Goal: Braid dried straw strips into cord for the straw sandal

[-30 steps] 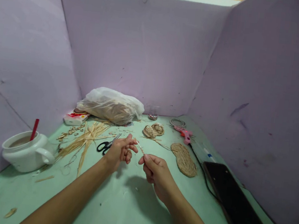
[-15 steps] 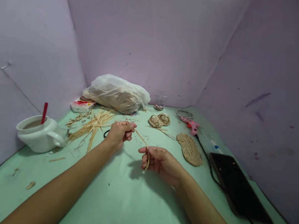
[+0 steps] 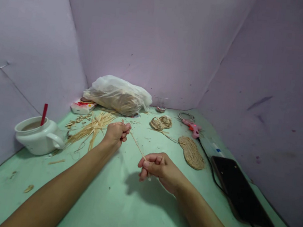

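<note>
A thin tan cord of twisted fibre [image 3: 137, 145] runs taut and slanting between my two hands, above the green table. My left hand [image 3: 116, 133] is closed, pinching the cord's far end between thumb and fingers. Nearer to me, my right hand [image 3: 159, 166] grips the other end, thumb pressed against the fingers; a short tip shows below them. Behind my left hand lies a spread of pale straw strips [image 3: 95, 127]. Beyond my right hand sit a flat sole-shaped piece of coiled cord [image 3: 190, 152] and a small pair of woven straw pieces [image 3: 161, 122].
On the left stands a white pot [image 3: 39, 137] with a red stick in it. A plastic bag [image 3: 119, 95] and a small box [image 3: 83, 107] are at the back. To the right lie a pink glue gun [image 3: 192, 128], its black cable, and a dark tablet-like slab [image 3: 241, 191].
The right hand has turned and its fingers have closed around the cord, where they were loosely open before. My left hand has shifted slightly left, and the cord is now straighter.
</note>
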{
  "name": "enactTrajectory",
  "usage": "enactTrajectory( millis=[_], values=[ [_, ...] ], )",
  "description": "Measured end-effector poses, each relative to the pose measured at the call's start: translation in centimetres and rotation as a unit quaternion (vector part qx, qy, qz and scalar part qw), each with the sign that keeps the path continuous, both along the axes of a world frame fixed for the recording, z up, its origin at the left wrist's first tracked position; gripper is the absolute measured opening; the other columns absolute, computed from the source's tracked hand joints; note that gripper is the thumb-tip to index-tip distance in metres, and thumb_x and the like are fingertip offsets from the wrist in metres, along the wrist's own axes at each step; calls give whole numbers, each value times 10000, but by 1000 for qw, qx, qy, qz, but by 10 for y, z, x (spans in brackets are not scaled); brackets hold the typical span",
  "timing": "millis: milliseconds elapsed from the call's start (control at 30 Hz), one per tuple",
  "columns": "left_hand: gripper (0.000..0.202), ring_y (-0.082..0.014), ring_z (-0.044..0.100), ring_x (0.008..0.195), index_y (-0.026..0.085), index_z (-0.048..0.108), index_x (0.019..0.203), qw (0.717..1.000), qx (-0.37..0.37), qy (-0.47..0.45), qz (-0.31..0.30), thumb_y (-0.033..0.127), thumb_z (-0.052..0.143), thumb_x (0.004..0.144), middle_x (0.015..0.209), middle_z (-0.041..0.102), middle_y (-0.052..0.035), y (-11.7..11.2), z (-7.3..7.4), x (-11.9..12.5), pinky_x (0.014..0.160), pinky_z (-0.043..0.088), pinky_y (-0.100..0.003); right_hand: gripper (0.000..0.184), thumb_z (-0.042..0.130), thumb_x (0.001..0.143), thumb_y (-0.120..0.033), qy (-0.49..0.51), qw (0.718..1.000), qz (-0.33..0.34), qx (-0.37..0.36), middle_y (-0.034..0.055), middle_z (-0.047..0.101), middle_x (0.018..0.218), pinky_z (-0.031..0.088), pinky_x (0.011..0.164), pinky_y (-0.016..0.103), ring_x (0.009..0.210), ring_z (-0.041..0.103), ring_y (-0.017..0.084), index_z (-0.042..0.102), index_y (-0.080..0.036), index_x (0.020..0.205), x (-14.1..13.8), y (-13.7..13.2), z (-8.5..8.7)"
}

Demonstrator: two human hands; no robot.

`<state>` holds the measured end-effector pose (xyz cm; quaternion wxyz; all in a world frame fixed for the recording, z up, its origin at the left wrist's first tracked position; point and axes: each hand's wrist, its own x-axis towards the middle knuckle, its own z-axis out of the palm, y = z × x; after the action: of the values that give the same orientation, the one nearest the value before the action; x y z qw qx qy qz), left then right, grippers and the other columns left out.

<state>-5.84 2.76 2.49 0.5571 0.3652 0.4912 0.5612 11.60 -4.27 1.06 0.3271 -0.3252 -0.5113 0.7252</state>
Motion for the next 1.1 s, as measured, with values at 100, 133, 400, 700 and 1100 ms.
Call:
enactTrajectory(
  millis=[100,133,400,700,1100],
  values=[
    [165,-3,281,324,107,528,662,999,-25,-12,-45,242,613,623,535,509,17,-2,-5,1,333,220,-163,251,636,634,-345,-28,996,-79,13,30,631,538,374,525,221,482,539,91,618,-112,727,1,4,0],
    [226,-5,301,335,106,549,707,996,-48,-19,-79,297,625,615,608,550,-8,-5,-6,4,342,239,-168,257,640,626,-349,-27,993,-116,21,29,633,549,386,540,227,494,544,95,619,-115,732,1,7,-1],
    [274,-47,326,370,97,593,566,968,2,111,-226,366,647,570,391,438,26,-36,-13,40,371,189,-192,290,628,617,-411,-69,985,-137,76,29,626,584,418,568,252,521,538,110,635,-122,640,-1,15,-11],
    [200,-25,281,372,85,597,603,987,-37,32,-151,253,652,510,441,409,40,-26,4,26,366,140,-185,391,647,601,-448,-23,988,-156,2,97,658,768,407,757,328,753,591,177,654,-124,820,7,17,-9],
    [211,-43,308,362,109,602,511,973,30,127,-188,307,676,517,420,468,22,-35,-9,39,368,213,-201,206,633,611,-335,-116,964,-213,104,-9,530,528,358,500,226,486,423,89,633,-130,628,1,17,-16]
  ],
)
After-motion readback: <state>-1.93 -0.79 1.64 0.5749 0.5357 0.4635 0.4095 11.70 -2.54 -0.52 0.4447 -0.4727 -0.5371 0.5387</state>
